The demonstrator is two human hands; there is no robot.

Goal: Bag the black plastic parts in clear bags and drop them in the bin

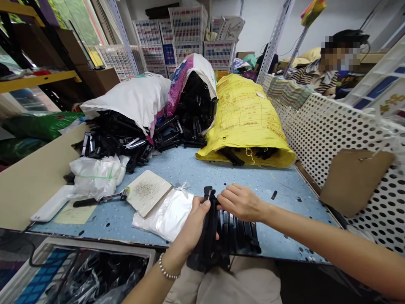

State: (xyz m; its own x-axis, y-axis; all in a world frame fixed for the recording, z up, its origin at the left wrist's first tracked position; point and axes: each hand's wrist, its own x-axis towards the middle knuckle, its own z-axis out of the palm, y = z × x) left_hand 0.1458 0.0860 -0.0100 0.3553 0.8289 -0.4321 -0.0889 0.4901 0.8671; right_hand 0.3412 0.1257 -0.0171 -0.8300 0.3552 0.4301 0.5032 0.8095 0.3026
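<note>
My left hand [193,226] is closed around a long black plastic part [209,228] that stands on end at the near edge of the blue table [190,169]. My right hand [241,202] rests on top of the same part with its fingers curled, pinching near the upper end. A row of similar black parts [240,236] lies flat on the table just under and right of my hands. A bead bracelet is on my left wrist.
Piles of black parts [126,139] spill from white and yellow sacks [249,118] at the back. A clear plastic bag [167,213], a board with small screws [147,191], a screwdriver [98,199] and a white tray lie left. A perforated white panel [332,131] bounds the right; another person sits beyond.
</note>
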